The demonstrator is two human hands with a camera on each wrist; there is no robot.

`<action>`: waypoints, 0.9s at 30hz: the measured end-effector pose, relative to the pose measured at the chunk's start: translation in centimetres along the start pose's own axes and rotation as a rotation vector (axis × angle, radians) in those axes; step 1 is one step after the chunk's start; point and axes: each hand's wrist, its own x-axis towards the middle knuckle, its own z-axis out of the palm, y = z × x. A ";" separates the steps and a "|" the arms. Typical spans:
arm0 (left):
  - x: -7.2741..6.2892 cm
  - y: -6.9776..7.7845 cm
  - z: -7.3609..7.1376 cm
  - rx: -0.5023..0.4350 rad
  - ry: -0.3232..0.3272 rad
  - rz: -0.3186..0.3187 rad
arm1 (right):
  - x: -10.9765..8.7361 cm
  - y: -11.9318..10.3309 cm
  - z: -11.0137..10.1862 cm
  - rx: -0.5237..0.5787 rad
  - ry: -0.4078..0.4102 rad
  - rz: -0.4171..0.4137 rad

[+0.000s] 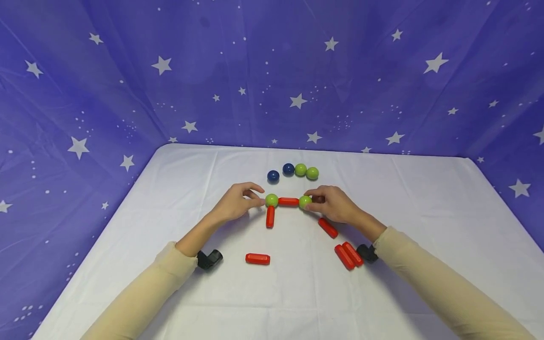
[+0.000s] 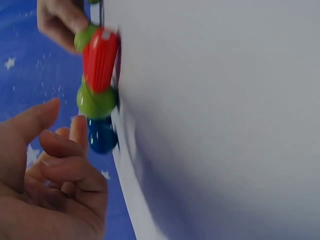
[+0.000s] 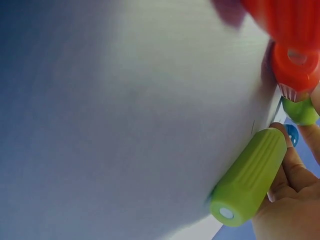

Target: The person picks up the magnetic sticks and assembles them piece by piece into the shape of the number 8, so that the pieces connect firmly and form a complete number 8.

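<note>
Near the middle of the table, in the head view, a red rod (image 1: 288,202) lies between the left green ball (image 1: 272,200) and the right green ball (image 1: 305,202). A second red rod (image 1: 270,217) extends from the left ball towards the person. My right hand (image 1: 333,203) pinches the right ball between thumb and fingers. Beside the left ball is my left hand (image 1: 240,202); the left wrist view shows its fingers loosely bent around nothing, a small gap from the ball. Close to the right hand lies a green grooved rod (image 3: 250,180), seen only in the right wrist view.
Two blue balls (image 1: 273,176) and two more green balls (image 1: 312,173) sit farther back. One red rod (image 1: 257,259) lies front left, another (image 1: 328,227) below the right hand, and two side by side (image 1: 344,257) near the right sleeve. Black wrist devices (image 1: 209,259) show under both forearms.
</note>
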 end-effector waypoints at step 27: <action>7.8 -0.5 0.1 0.120 0.018 0.006 | -0.1 0.1 0.0 0.007 0.000 -0.006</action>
